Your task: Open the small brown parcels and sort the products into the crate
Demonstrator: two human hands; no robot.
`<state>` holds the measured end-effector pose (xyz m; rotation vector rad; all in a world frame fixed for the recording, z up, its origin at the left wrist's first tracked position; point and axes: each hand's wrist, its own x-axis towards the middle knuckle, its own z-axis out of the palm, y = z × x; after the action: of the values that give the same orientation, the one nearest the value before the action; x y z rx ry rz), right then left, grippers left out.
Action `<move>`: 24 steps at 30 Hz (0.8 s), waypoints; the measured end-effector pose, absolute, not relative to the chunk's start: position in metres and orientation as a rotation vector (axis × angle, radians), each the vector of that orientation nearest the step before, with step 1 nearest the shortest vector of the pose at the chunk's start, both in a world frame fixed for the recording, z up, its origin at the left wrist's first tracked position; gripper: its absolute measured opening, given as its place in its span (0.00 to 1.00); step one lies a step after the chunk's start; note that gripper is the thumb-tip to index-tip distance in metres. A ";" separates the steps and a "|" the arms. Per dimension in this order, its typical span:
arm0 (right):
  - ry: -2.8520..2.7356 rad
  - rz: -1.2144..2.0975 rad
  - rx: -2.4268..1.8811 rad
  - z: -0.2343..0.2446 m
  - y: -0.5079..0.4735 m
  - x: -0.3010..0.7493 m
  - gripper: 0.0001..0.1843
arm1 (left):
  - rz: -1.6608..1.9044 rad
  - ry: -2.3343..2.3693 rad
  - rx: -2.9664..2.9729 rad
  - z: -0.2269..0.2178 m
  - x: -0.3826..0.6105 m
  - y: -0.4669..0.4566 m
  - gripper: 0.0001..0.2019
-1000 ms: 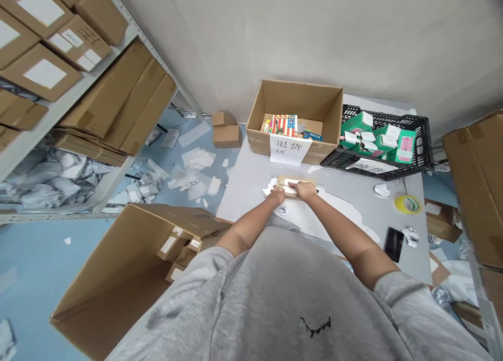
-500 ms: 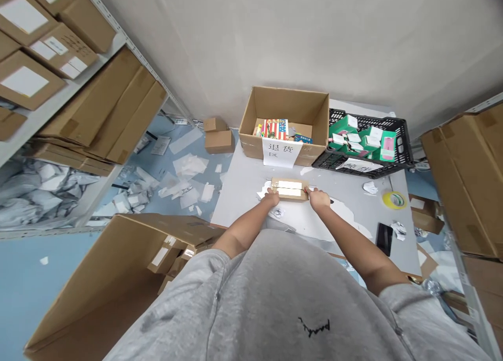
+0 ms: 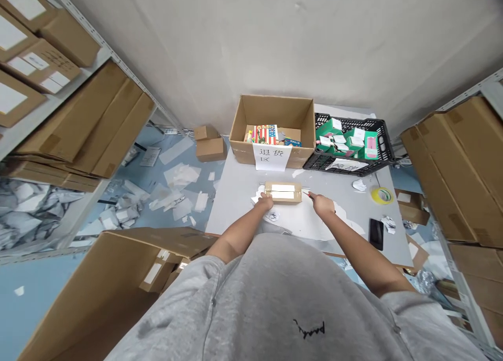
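On the table [image 3: 239,190], my left hand [image 3: 265,201] clamps the box [image 3: 283,192]; my right hand [image 3: 323,204] has slid clear, grip unreadable, so only one hand steadies it.

The box [image 3: 283,192] was a small flat brown cardboard one, shut, with a white label strip across the top. It sat flat and square-on on the grey table [image 3: 236,193], just in front of the big open carton [image 3: 271,115], with the left hand [image 3: 266,201] touching its left end.

Brown small box [image 3: 283,192] with white labels; green boxes [image 3: 341,139] in black crate [image 3: 349,164].
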<state>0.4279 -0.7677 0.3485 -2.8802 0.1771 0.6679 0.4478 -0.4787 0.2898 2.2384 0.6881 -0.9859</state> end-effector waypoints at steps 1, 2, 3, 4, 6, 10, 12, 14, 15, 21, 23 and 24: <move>0.291 0.619 -2.735 0.348 -0.772 0.425 0.27 | -0.981 0.699 2.250 0.291 0.447 -0.480 0.35; 0.416 0.580 -2.549 0.347 -0.775 0.422 0.25 | -0.959 0.711 2.279 0.293 0.446 -0.483 0.35; 0.535 0.552 -2.333 0.345 -0.776 0.420 0.24 | -0.908 0.709 2.331 0.294 0.445 -0.485 0.36; 0.633 0.536 -2.114 0.343 -0.774 0.417 0.23 | -0.822 0.673 2.407 0.297 0.444 -0.488 0.38; 0.748 0.525 -1.753 0.339 -0.765 0.414 0.20 | -0.596 0.457 2.567 0.302 0.446 -0.495 0.43; 0.761 0.517 -1.481 0.330 -0.733 0.414 0.13 | -0.452 -0.238 2.580 0.313 0.465 -0.512 0.42; 0.752 0.507 -1.461 0.326 -0.720 0.416 0.12 | -0.517 -0.415 2.529 0.314 0.479 -0.521 0.39; 0.772 0.516 -1.473 0.322 -0.710 0.418 0.14 | -0.560 -0.477 2.508 0.312 0.491 -0.528 0.37; 0.790 0.529 -1.483 0.321 -0.707 0.419 0.15 | -0.573 -0.485 2.500 0.310 0.495 -0.531 0.35; 0.878 0.549 -1.585 0.315 -0.697 0.425 0.21 | -0.601 -0.503 2.440 0.294 0.505 -0.535 0.32; 0.878 0.561 -1.650 0.314 -0.695 0.426 0.21 | -0.638 -0.489 2.441 0.292 0.507 -0.536 0.33; 0.874 0.562 -1.685 0.314 -0.694 0.425 0.21 | -0.655 -0.485 2.444 0.292 0.508 -0.537 0.34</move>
<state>0.4253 -0.6940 0.3140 -1.6846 0.8738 0.5616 0.5083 -0.5367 0.2917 2.4437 -0.4845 -0.6550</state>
